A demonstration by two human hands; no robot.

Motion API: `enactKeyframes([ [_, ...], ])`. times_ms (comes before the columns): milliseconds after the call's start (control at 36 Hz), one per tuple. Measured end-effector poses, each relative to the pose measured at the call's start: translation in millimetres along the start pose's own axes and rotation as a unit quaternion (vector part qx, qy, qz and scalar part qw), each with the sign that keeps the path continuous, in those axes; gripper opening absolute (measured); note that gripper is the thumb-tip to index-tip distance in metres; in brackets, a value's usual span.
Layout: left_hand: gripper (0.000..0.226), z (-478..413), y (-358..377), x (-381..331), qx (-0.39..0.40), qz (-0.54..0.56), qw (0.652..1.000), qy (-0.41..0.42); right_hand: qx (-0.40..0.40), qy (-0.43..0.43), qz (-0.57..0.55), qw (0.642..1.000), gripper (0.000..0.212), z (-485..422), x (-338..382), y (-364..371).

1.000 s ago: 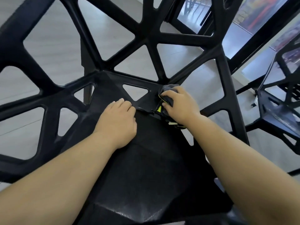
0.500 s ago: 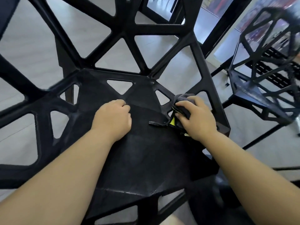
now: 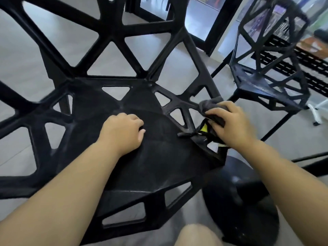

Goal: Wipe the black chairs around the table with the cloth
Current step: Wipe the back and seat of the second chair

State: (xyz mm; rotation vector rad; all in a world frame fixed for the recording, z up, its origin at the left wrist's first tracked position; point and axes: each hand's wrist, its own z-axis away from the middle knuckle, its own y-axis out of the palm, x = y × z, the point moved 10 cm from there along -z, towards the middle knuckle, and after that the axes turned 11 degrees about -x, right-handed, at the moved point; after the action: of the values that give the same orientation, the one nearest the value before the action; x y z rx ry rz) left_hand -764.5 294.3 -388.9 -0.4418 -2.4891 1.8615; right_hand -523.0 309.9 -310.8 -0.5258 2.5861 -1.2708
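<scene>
Grey flooring (image 3: 21, 55) is stretching beneath everything, with glass panels (image 3: 200, 20) in dark frames showing at the far side. A black chair (image 3: 159, 166) with an open triangular lattice is filling most of the view, its seat lying under both forearms. A second black chair (image 3: 262, 86) is standing at the far right, apart from the first. A round black base (image 3: 248, 219) is sitting on the floor at the near right, just beside the seat's corner. The left hand (image 3: 122, 134) is resting on the middle of the seat, fingers clenched under and holding nothing. The right hand (image 3: 232, 125) is grasping a bunched grey cloth (image 3: 209, 104) against the seat's right edge, a small yellow tag (image 3: 204, 128) showing beneath the fingers.
</scene>
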Motion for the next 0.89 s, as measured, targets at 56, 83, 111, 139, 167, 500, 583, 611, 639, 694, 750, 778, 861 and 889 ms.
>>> enactKeyframes([
  [56, 0.035, 4, -5, -19, 0.004, 0.043, 0.998, 0.038, -0.02, 0.04, 0.014, 0.999, 0.029, 4, -6, -4],
  [83, 0.036, 6, -6, -30, 0.016, 0.065, 0.996, 0.054, -0.03, 0.061, 0.01, 0.998, 0.028, 7, -3, -6],
  [111, 0.038, 9, -5, -40, 0.029, 0.077, 0.994, 0.069, -0.037, 0.085, -0.007, 0.996, 0.027, 11, 2, -7],
  [139, 0.039, 11, -4, -48, 0.039, 0.077, 0.993, 0.081, -0.039, 0.101, -0.032, 0.994, 0.026, 17, 9, -6],
  [167, 0.039, 12, -2, -53, 0.046, 0.07, 0.993, 0.089, -0.035, 0.106, -0.059, 0.992, 0.026, 24, 18, -5],
  [500, 0.047, 17, -1, -70, 0.08, 0.016, 0.995, 0.051, -0.094, 0.03, -0.092, 0.991, 0.023, 58, -7, -28],
  [583, 0.056, 25, -7, -84, 0.104, 0.032, 0.993, 0.051, -0.131, 0.143, -0.131, 0.972, 0.026, 68, -22, -29],
  [611, 0.061, 29, -7, -92, 0.115, 0.032, 0.991, 0.056, -0.137, 0.167, -0.139, 0.966, 0.027, 72, -22, -28],
  [639, 0.066, 35, -8, -98, 0.123, 0.027, 0.99, 0.06, -0.14, 0.189, -0.147, 0.961, 0.028, 77, -22, -27],
  [694, 0.078, 44, -10, -106, 0.13, 0.013, 0.99, 0.058, -0.147, 0.217, -0.163, 0.951, 0.03, 87, -19, -28],
  [750, 0.09, 54, -8, -110, 0.143, 0.001, 0.988, 0.055, -0.155, 0.22, -0.173, 0.947, 0.031, 97, -13, -31],
  [778, 0.097, 58, -6, -111, 0.151, -0.011, 0.987, 0.058, -0.155, 0.219, -0.178, 0.947, 0.031, 102, -8, -33],
  [861, 0.111, 66, 0, -117, 0.157, -0.039, 0.985, 0.06, -0.143, 0.218, -0.184, 0.948, 0.03, 113, 5, -34],
  [889, 0.113, 68, 2, -118, 0.156, -0.036, 0.986, 0.052, -0.14, 0.219, -0.186, 0.948, 0.029, 115, 8, -34],
])
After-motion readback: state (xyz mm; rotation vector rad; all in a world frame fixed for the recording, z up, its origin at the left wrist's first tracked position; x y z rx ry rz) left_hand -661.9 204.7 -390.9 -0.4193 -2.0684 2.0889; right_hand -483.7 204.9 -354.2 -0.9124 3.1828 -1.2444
